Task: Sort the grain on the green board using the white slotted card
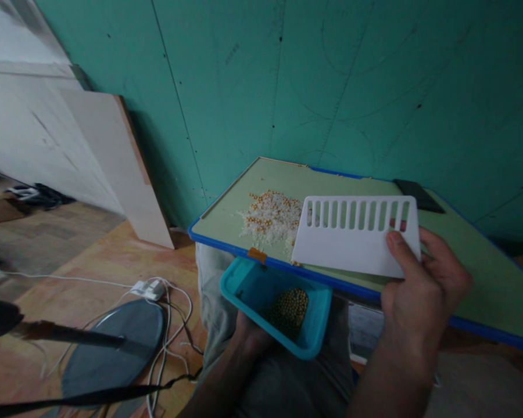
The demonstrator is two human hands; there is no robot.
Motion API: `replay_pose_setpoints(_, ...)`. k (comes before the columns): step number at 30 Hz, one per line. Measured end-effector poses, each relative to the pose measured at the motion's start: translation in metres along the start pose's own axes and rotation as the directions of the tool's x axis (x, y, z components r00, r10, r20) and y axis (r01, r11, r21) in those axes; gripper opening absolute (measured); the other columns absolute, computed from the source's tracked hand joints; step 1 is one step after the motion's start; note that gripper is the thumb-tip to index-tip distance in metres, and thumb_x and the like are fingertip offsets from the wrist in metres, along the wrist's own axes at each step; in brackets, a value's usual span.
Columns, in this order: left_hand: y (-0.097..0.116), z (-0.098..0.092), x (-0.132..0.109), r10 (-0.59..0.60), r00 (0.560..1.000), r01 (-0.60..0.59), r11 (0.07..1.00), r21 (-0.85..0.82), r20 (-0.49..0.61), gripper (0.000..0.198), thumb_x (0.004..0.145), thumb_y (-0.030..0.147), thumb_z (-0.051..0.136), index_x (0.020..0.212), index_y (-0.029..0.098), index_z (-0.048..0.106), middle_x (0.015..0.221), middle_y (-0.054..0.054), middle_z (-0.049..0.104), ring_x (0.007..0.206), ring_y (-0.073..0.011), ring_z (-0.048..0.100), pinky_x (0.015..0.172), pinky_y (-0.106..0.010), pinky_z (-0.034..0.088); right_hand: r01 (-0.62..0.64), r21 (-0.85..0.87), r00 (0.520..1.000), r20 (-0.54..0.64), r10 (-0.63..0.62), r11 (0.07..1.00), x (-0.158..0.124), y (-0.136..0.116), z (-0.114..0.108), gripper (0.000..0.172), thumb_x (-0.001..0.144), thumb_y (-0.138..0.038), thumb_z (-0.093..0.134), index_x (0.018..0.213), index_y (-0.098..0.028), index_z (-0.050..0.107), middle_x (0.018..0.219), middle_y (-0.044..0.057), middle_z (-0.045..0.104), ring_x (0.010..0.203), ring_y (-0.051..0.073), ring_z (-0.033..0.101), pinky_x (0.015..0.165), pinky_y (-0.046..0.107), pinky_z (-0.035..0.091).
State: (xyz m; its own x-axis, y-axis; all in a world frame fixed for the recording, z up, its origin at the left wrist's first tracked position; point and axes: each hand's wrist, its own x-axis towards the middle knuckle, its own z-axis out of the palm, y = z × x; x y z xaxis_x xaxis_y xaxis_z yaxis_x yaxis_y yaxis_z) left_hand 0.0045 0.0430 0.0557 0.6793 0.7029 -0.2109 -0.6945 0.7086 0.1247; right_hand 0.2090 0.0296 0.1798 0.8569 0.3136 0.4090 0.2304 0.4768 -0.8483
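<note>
A white slotted plastic scraper [348,247] is pinched at its right end by my right hand [422,278], thumb on top. It hangs tilted over the green tabletop [331,180], its left end beside a pile of white grains mixed with yellow-brown beans [272,215]. Below the table's front edge, my left hand [253,334] holds a turquoise plastic tub [244,290] from underneath. Several round beans [292,310] lie in the tub's right part. The fingers of that hand are mostly hidden behind the tub.
A dark flat rectangular object [418,196] lies at the table's back right. Behind stands a green wall [244,87] with a pale board [113,157] leaning on it. At left on the floor are a round grey stand base [117,342], white cables and a power strip [148,288].
</note>
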Motion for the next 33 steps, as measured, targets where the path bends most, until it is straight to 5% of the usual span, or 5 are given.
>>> replay_pose_setpoints(5,0.000,-0.003,-0.003,-0.048,0.988,0.047,0.999,-0.011,-0.146,0.049,0.108,0.052,0.062,0.122,0.021,0.098,0.151,-0.015,0.092,0.163,-0.0410,0.074,0.136,-0.054,0.061,0.006,0.009,1.000,-0.019,-0.005,1.000,0.000,-0.001,0.000,0.037,0.068,-0.038,0.111,0.099,-0.024,0.096,0.096,0.005,0.089,0.088,0.028,0.081,0.083,0.041,0.066)
replay_pose_setpoints(15,0.000,-0.027,0.004,-0.028,1.000,0.027,0.998,-0.056,-0.013,0.054,0.112,0.052,0.059,0.121,0.017,0.098,0.145,-0.021,0.093,0.161,-0.0421,0.074,0.140,-0.058,0.055,0.004,0.042,1.000,-0.011,-0.004,0.999,-0.002,-0.005,0.002,0.037,0.070,-0.038,0.111,0.100,-0.023,0.095,0.097,0.005,0.089,0.092,0.028,0.082,0.086,0.041,0.067)
replay_pose_setpoints(21,0.000,-0.042,0.008,-0.037,0.998,0.033,0.997,-0.072,-0.044,0.057,0.115,0.056,0.057,0.122,0.017,0.098,0.139,-0.021,0.095,0.164,-0.0407,0.072,0.144,-0.060,0.050,0.003,0.017,1.000,0.003,-0.003,1.000,-0.002,-0.006,0.001,0.033,0.071,-0.037,0.110,0.098,-0.027,0.095,0.097,0.003,0.089,0.089,0.028,0.081,0.080,0.040,0.067)
replay_pose_setpoints(28,-0.001,-0.034,0.007,-0.071,0.994,0.066,0.996,-0.060,-0.084,0.051,0.108,0.057,0.064,0.107,0.020,0.098,0.137,-0.019,0.096,0.163,-0.0450,0.071,0.141,-0.061,0.053,0.004,0.076,1.000,-0.021,-0.003,0.997,0.000,-0.007,0.004,0.035,0.062,-0.035,0.112,0.092,-0.026,0.095,0.090,0.003,0.088,0.085,0.026,0.080,0.081,0.038,0.066)
replay_pose_setpoints(33,-0.001,-0.030,0.002,-0.107,0.992,0.107,0.994,-0.002,-0.069,0.041,0.101,0.055,0.068,0.102,0.027,0.098,0.141,-0.015,0.095,0.167,-0.0499,0.068,0.137,-0.065,0.058,0.027,-0.005,0.999,0.024,-0.027,1.000,-0.002,-0.003,0.001,0.036,0.074,-0.040,0.110,0.103,-0.025,0.095,0.102,0.005,0.090,0.094,0.029,0.082,0.089,0.044,0.068)
